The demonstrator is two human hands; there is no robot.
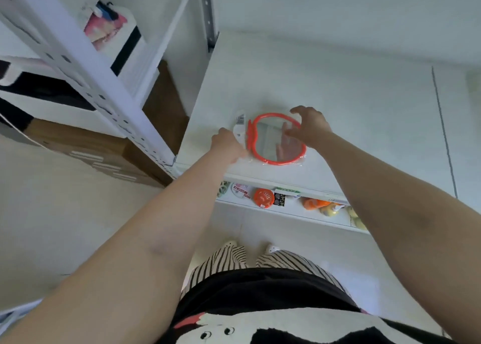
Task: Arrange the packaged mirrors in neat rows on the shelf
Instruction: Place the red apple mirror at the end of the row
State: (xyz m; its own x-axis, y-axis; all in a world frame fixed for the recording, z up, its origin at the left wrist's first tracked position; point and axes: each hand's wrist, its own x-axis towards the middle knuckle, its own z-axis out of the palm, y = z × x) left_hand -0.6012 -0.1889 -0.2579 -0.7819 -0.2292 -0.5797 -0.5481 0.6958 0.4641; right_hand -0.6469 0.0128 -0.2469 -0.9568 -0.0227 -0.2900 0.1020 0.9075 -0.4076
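One packaged mirror [270, 145] with an orange-red frame lies flat in clear wrap near the front left of the white shelf top [351, 109]. My left hand [227, 143] pinches the wrap's left edge, by the white barcode tab. Just above the mirror's right side, my right hand [308, 126] hovers with fingers spread, and its reflection shows in the glass. I see no other mirrors on the shelf.
A lower shelf [286, 210] under the front edge holds small orange and yellow packaged goods. A white perforated rack upright [104, 83] stands to the left, with boxes and a brown carton [86, 145] behind it. A seam [442, 130] crosses the shelf at right.
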